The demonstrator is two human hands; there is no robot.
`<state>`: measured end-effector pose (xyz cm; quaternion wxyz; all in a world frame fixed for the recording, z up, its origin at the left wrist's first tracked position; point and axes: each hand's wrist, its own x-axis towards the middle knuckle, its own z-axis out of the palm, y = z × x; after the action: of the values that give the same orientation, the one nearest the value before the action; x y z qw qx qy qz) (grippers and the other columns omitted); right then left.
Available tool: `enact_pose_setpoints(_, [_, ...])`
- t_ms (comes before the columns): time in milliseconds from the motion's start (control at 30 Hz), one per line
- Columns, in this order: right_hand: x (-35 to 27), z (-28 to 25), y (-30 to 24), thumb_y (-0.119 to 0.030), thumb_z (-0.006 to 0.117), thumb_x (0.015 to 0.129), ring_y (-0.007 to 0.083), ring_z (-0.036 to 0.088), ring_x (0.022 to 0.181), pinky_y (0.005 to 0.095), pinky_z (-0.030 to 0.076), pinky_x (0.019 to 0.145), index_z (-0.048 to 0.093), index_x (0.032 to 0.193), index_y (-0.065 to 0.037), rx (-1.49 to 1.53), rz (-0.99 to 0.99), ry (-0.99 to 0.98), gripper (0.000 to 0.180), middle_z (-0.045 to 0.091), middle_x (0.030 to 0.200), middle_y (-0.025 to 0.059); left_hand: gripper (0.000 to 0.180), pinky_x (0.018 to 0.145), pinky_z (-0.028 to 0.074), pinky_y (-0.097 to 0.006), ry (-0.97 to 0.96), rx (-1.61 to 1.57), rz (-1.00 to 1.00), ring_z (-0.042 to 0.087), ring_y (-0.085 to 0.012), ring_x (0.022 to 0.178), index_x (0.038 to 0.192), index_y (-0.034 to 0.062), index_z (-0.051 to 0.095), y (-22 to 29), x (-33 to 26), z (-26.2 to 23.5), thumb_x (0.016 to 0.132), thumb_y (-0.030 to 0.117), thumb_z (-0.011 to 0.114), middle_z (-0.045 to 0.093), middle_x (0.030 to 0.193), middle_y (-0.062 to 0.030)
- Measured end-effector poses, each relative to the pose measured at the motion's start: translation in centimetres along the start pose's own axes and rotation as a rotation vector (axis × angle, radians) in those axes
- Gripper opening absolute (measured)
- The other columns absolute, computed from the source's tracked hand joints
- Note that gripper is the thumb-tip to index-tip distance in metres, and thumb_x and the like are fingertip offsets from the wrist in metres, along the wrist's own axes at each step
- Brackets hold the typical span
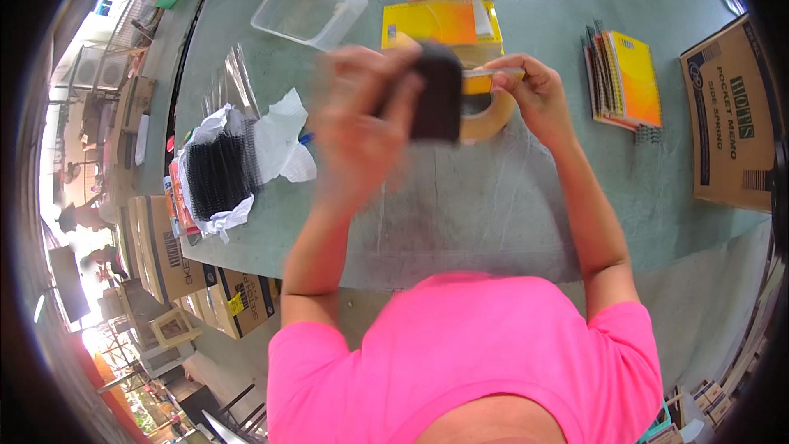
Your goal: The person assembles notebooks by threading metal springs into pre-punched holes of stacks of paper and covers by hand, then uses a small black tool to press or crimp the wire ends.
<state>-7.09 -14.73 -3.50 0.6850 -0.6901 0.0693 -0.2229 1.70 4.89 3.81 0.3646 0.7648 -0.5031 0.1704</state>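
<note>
My left hand (357,107), smeared by motion, is raised over the table with its fingers closed about a dark, rounded-edged flat thing (437,94). Blur hides what kind of thing that is. Just right of it, my right hand (536,94) pinches a thin notebook (478,84) between thumb and fingers; its orange-yellow face shows partly, seen at a steep angle. Behind and below the notebook, a tan tape roll (491,122) is partly covered. Beyond both hands, yellow-orange spiral notebooks (429,23) lie stacked.
On the green table (460,197), a clear plastic box (316,10) stands far left. Black spiral coils (220,166) rest on crumpled white paper (283,140) at left. Several yellow spiral notebooks (634,78) stand bunched at right, beside a brown carton (727,111).
</note>
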Motion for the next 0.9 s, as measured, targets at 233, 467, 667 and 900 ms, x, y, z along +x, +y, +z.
enact_pose_setpoints(233, [-0.1, 0.0, 0.1, -0.008, 0.058, 0.089, 0.0046, 0.054, 0.077, 0.0195, 0.044, 0.07, 0.064, 0.097, -0.001, 0.06, -0.02, 0.01, 0.012, 0.063, 0.084, -0.0004, 0.031, 0.072, 0.048, -0.033, 0.006, -0.024, -0.026, 0.058, -0.024, 0.081, 0.101, 0.012, 0.067, 0.4, 0.6, 1.2, 0.071, 0.005, 0.07, 0.057, 0.088, -0.0084])
enact_pose_setpoints(467, [-0.6, 0.0, -0.6, 0.001, 0.06, 0.084, 0.0077, 0.057, 0.091, 0.0228, 0.047, 0.08, 0.061, 0.104, 0.0, 0.195, 0.006, 0.009, 0.02, 0.064, 0.099, 0.004, 0.03, 0.068, 0.048, -0.028, -0.036, -0.039, -0.04, 0.059, -0.0174, 0.078, 0.1, 0.0089, 0.068, 0.5, 1.2, 2.1, 0.07, 0.004, 0.073, 0.057, 0.088, -0.0072])
enact_pose_setpoints(667, [-0.3, -0.9, 0.1, 0.004, 0.059, 0.083, 0.0073, 0.057, 0.094, 0.022, 0.046, 0.082, 0.059, 0.113, -0.001, 0.099, 0.029, -0.105, 0.03, 0.064, 0.103, 0.0051, 0.029, 0.068, 0.048, -0.029, -0.132, -0.007, -0.044, 0.06, -0.0163, 0.08, 0.101, 0.0066, 0.067, 0.8, 1.3, 3.1, 0.072, 0.003, 0.071, 0.056, 0.09, -0.0052])
enact_pose_setpoints(900, [-0.8, -1.9, 0.4, 0.0, 0.059, 0.083, 0.0052, 0.055, 0.083, 0.0221, 0.046, 0.076, 0.061, 0.112, -0.001, -0.046, 0.164, -0.174, 0.029, 0.065, 0.097, 0.0011, 0.026, 0.071, 0.048, -0.037, -0.18, -0.107, -0.035, 0.058, -0.0288, 0.081, 0.099, 0.0089, 0.065, 2.1, 1.5, 3.8, 0.074, 0.006, 0.068, 0.057, 0.09, -0.0126])
